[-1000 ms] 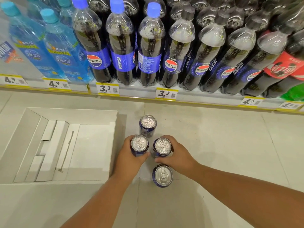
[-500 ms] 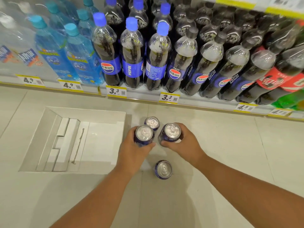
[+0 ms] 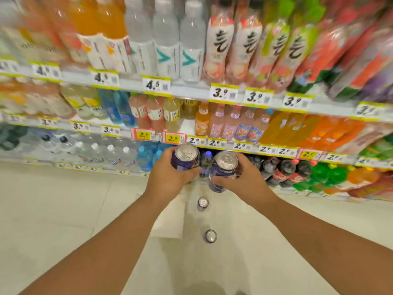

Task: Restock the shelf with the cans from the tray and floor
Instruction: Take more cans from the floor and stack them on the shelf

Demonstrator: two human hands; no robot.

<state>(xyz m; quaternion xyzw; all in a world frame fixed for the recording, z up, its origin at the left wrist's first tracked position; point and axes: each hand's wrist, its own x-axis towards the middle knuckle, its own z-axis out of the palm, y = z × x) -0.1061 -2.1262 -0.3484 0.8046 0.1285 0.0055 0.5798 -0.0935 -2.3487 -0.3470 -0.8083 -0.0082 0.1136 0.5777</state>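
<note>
Both cans lifted off floor since a second ago; view swung up to shelves.

Nearest: two blue aluminium cans with silver tops (image 3: 210, 236) standing on pale tile floor, white cardboard tray (image 3: 170, 222) just left.

Mid: left hand (image 3: 168, 179) wrapped round blue can (image 3: 186, 158); right hand (image 3: 244, 179) wrapped round second blue can (image 3: 223, 169), fingers closed on sidewalls.

Likely full, hefty, slick; thin walls dent, so grip mid-body.

Far: stocked drinks shelves (image 3: 191, 92).

Head view (close) faces shelves (image 3: 191, 92), angled downward.

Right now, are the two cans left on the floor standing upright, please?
Upright: the farther floor can and the nearer floor can both show their round silver tops facing up.
</note>
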